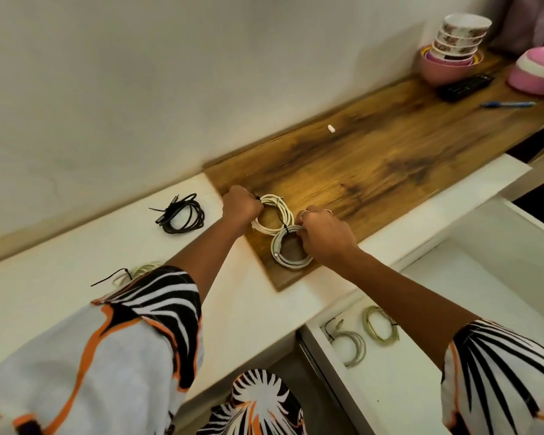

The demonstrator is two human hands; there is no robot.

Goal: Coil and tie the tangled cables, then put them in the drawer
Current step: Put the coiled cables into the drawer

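Note:
A cream coiled cable point(277, 208) with a black tie lies on the wooden counter; my left hand point(241, 207) grips its left side. Touching it, a grey coiled cable point(288, 255) lies nearer the front edge, and my right hand point(322, 233) grips its right side. A tied black cable coil point(182, 215) rests on the white counter to the left. Another pale coil with a black tie point(129, 273) shows partly behind my left sleeve. The open white drawer point(390, 372) at lower right holds a grey coil point(352, 345) and a yellow-green coil point(380, 323).
At the far right of the wooden counter point(390, 158) stand stacked bowls point(453, 48), a pink lidded container point(537, 70), a black remote point(465, 86) and a blue pen point(509, 104). A small white piece point(331, 128) lies near the wall.

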